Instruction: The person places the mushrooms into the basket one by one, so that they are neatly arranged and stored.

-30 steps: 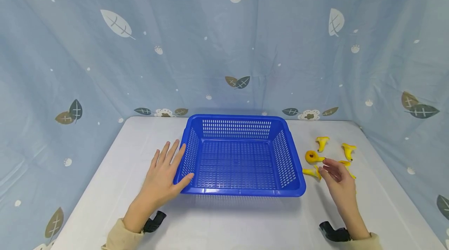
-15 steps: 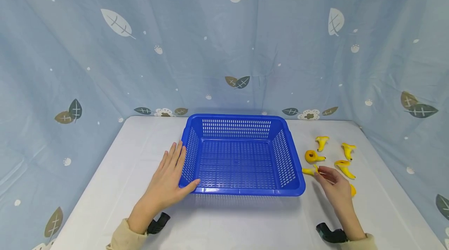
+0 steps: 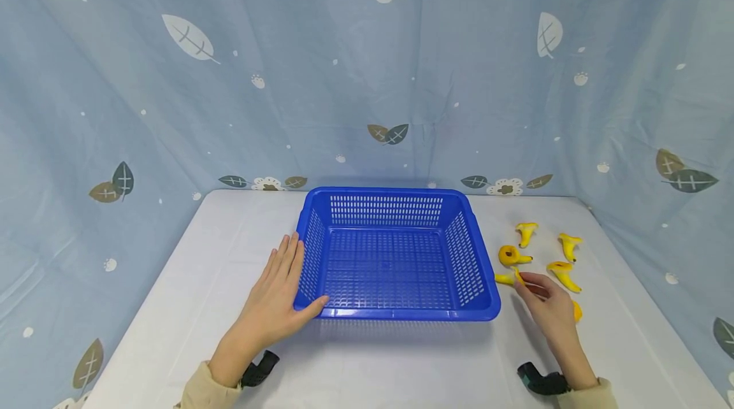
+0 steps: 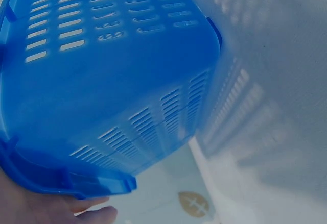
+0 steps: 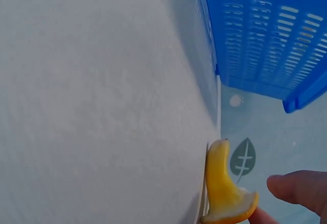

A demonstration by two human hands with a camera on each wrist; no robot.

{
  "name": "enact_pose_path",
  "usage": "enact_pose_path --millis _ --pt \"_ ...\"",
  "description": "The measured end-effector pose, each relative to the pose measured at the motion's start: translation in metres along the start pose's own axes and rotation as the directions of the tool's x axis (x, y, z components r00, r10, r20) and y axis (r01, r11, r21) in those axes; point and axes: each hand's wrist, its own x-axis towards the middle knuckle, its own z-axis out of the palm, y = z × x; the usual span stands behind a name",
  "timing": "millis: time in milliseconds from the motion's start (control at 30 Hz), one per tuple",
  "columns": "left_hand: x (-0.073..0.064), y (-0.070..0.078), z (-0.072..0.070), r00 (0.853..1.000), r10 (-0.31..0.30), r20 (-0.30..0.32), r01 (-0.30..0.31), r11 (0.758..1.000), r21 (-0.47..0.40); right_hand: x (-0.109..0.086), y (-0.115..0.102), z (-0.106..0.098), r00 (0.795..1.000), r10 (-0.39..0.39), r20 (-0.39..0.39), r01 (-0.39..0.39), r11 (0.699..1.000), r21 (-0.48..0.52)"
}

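A blue plastic basket with slotted walls stands in the middle of the white table. My left hand rests at its front left corner, fingers straight along the left rim and thumb over the front rim. By the basket's right side lies a yellow trumpet-shaped chanterelle mushroom, its stem pointing at the wall. My right hand is at its flared cap. In the right wrist view the thumb stands apart from this mushroom, while a fingertip is at the cap's edge.
More chanterelles lie on the right of the table: one with a round cap, one behind it, others farther right. Another is partly hidden by my right hand. A patterned blue curtain hangs behind.
My right hand has moved left and toward me, to the chanterelle nearest the basket. My left hand has slid slightly right, its fingers drawing together at the rim. The basket stays put.
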Motion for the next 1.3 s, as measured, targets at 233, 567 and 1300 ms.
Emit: enact_pose_path --millis 233,567,1300 --pt "-0.001 0.0 0.001 1.0 -0.005 0.008 0.005 1.0 -0.002 0.007 0.0 0.0 1.0 0.008 -0.025 -0.009 0.999 -0.04" --pt "0.0 -0.001 0.004 1.0 0.002 -0.006 -0.002 1.0 -0.007 0.015 -0.003 -0.003 0.999 0.018 -0.045 -0.021 0.998 -0.066" --pt "-0.001 -0.001 0.004 1.0 0.005 -0.018 -0.006 1.0 -0.031 0.018 -0.002 -0.004 1.0 0.02 -0.012 -0.021 0.996 -0.086"
